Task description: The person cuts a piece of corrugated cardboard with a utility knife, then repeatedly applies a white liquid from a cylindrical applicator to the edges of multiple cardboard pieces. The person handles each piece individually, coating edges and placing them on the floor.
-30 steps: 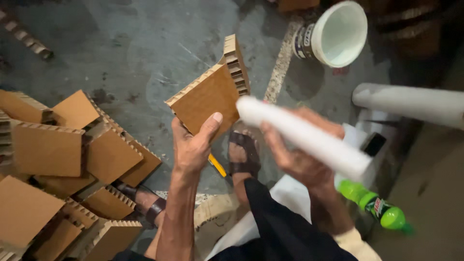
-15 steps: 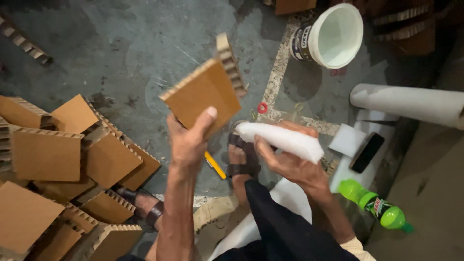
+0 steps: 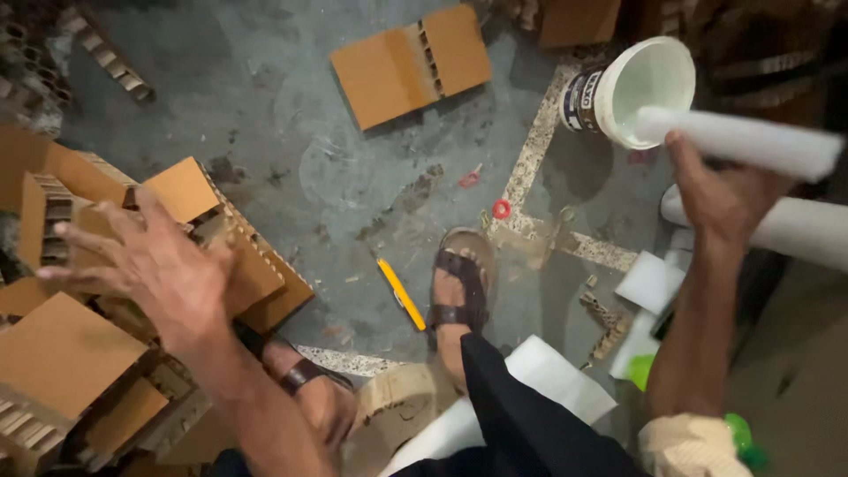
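My left hand (image 3: 150, 265) is empty, its fingers spread above a pile of brown honeycomb cardboard pieces (image 3: 79, 353) at the left. My right hand (image 3: 720, 190) grips a white rolled tube (image 3: 751, 141), held up at the right with one end next to a white bucket (image 3: 640, 88). A flat cardboard piece with a honeycomb strip (image 3: 411, 62) lies alone on the grey floor farther out.
A yellow cutter (image 3: 402, 293) lies on the floor beside my sandalled foot (image 3: 459, 291). White sheets (image 3: 649, 281) and a second white tube (image 3: 795, 234) are at the right. A green bottle (image 3: 740, 435) sits at the lower right. More cardboard lies at the top edge.
My left hand let go of the cardboard piece it held up and swung left over the pile. My right hand lifted the white tube up and right, toward the bucket.
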